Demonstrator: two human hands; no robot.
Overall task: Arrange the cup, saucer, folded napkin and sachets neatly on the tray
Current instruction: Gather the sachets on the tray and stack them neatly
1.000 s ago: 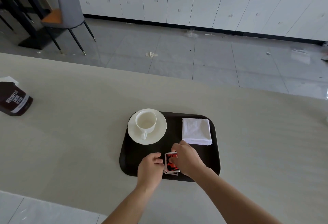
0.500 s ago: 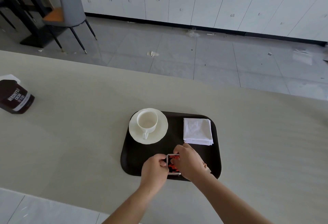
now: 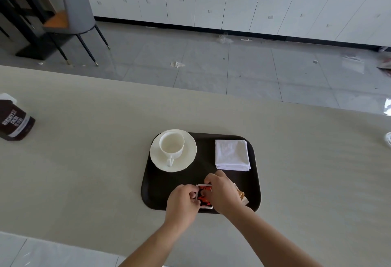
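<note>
A dark brown tray (image 3: 156, 184) lies on the beige table. On its far left a white cup (image 3: 171, 145) stands on a white saucer (image 3: 186, 161), handle toward me. A folded white napkin (image 3: 231, 154) lies at the tray's far right. At the tray's near edge, red and black sachets (image 3: 204, 197) sit between my hands. My left hand (image 3: 183, 203) pinches their left edge, and my right hand (image 3: 224, 192) holds their right side with curled fingers. A tan sachet (image 3: 242, 196) pokes out from under my right hand.
A brown cocoa pouch (image 3: 14, 121) stands on the table at the far left. Something white (image 3: 388, 142) peeks in at the right edge. Beyond the table are a tiled floor with scraps, a grey chair (image 3: 74, 12) and white cabinets.
The sachets have been lowered from a raised, tilted hold to lie flatter near the tray's front edge. Both hands stayed on them and closed in slightly.
</note>
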